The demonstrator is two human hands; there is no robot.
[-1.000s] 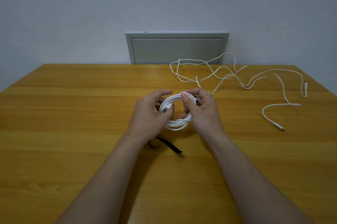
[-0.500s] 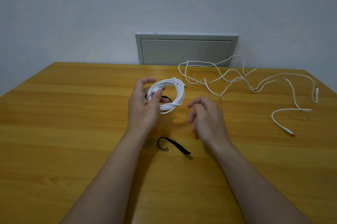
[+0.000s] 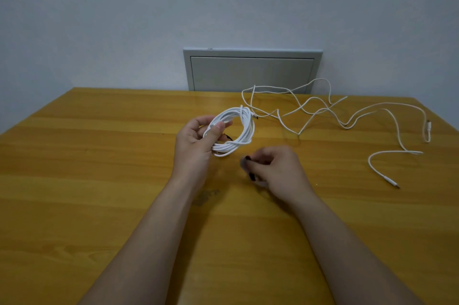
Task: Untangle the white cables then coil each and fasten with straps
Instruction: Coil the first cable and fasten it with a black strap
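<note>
So, biggest first: what is filling the back?

— A plain pale grey wall (image 3: 124, 19) is running behind everything. A wide yellow-orange wooden table (image 3: 74, 180) is taking up the lower half. A flat grey metal panel (image 3: 252, 74) is sitting in the wall just past the table's far edge.

Cables?

— The long loose white cable (image 3: 347, 121) is sprawling in slack loops over the far right of the table. One plug end is lying on the wood well right of the hands.

Hands?

— Two bare forearms are coming in from the bottom. The left hand (image 3: 193, 146) is gripping the coiled white cable (image 3: 244, 128), with the thumb pressing on the strands and the fingers curling round them. The coil is sitting mid-table, just beyond the right hand and apart from it. Whether it is touching the wood, cannot tell.

And the right?

— The right hand (image 3: 278, 170) is curling its fingers and pinching a thin black strap (image 3: 251, 176). It is blurring, so only dark bits are showing by the fingers.

Anything smaller?

— A small dark bit (image 3: 227, 136) is showing inside the ring. It is too small to tell what.
</note>
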